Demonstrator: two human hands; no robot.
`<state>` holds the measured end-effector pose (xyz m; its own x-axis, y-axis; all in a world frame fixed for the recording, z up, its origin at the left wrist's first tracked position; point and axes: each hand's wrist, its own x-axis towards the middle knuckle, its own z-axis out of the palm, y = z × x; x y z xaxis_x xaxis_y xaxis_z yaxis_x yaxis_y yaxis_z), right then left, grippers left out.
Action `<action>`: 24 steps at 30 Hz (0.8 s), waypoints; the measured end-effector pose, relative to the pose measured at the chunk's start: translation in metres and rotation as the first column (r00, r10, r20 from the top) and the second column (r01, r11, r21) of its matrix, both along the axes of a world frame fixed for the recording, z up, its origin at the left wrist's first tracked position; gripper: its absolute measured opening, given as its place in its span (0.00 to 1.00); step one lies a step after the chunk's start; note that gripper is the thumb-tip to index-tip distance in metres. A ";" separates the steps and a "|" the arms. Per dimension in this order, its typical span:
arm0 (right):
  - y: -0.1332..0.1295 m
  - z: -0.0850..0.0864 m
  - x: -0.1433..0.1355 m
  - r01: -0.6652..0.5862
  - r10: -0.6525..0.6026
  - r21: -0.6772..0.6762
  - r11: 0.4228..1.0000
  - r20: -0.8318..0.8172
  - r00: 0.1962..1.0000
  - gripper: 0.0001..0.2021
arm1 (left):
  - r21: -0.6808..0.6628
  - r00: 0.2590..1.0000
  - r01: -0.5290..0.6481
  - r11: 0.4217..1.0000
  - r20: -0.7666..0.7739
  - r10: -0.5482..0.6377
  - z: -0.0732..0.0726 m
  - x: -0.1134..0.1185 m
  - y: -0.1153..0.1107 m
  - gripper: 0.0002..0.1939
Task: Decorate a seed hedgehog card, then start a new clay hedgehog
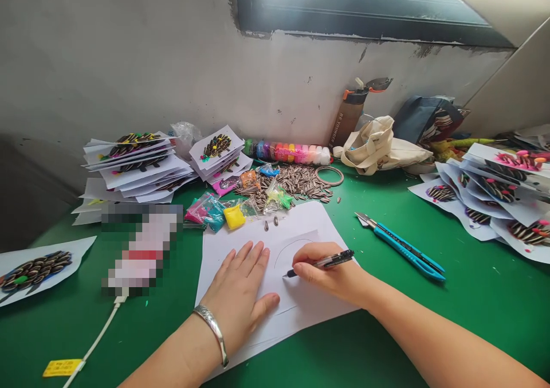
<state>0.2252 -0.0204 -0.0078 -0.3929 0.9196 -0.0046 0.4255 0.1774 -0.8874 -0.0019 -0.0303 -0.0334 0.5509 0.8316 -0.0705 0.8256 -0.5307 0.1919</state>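
Observation:
My left hand (pixel 243 285) lies flat on white paper (pixel 227 342), its fingers stretched out and a silver bangle round the wrist. In my right hand (pixel 326 267) is a black pen (pixel 339 258), its tip close to the sheet; whether it touches I cannot tell. A thin curved line (pixel 286 247) is drawn on the paper above the pen tip. Two sunflower seeds (pixel 270 223) rest near the paper's top edge. To the right of my right hand lies a blue utility knife (pixel 406 247) with its blade showing.
Behind the paper are a pile of sunflower seeds (pixel 301 181), a yellow clay packet (pixel 234 216) and a row of colourful clay tubs (pixel 292 152). Seed-picture stacks stand left (pixel 137 164) and right (pixel 494 187). A brown bottle (pixel 348 116) leans by the wall; a cable (pixel 101 333) runs at left.

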 end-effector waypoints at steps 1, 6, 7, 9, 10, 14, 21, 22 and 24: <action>0.001 0.000 0.000 0.002 -0.002 -0.001 1.000 0.000 1.000 0.07 | 0.001 1.000 0.001 1.000 -0.006 -0.001 0.000 0.000 0.000 0.35; 0.003 -0.002 0.002 -0.013 0.013 -0.005 1.000 0.007 1.000 0.08 | 0.004 1.000 0.003 1.000 -0.025 -0.003 -0.001 -0.001 0.000 0.35; 0.003 -0.003 0.002 -0.015 0.015 -0.002 1.000 0.012 1.000 0.08 | 0.004 1.000 0.004 1.000 -0.023 -0.004 -0.001 -0.001 0.000 0.35; 0.003 -0.003 0.003 -0.024 0.024 0.007 1.000 0.023 0.999 0.09 | 0.004 1.000 0.008 1.000 -0.017 -0.008 -0.001 -0.001 0.000 0.35; 0.003 -0.004 0.004 -0.029 0.029 0.011 1.000 0.027 0.999 0.09 | 0.003 1.000 0.008 1.000 -0.015 -0.008 0.000 -0.001 0.000 0.35; 0.005 -0.002 0.010 -0.009 0.009 -0.006 1.000 0.059 0.998 0.09 | -0.010 1.000 0.007 1.000 -0.027 -0.007 0.002 0.000 0.000 0.34; 0.013 0.002 0.029 0.113 -0.101 -0.133 0.985 0.096 0.990 0.08 | -0.038 0.997 0.000 0.999 -0.077 -0.003 0.005 0.003 0.001 0.35; 0.015 0.002 0.032 0.128 -0.113 -0.157 0.979 0.100 0.989 0.08 | -0.038 0.997 0.000 0.999 -0.080 -0.003 0.005 0.003 0.001 0.35; 0.019 0.003 0.039 0.160 -0.141 -0.191 0.968 0.113 0.984 0.08 | -0.038 0.996 -0.002 0.999 -0.086 -0.001 0.005 0.003 0.001 0.35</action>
<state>0.2637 -0.0013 -0.0053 -0.2387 0.9447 -0.2247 0.5204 -0.0709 -0.8510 0.0007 -0.0290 -0.0279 0.5411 0.8277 -0.1487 0.8401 -0.5239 0.1404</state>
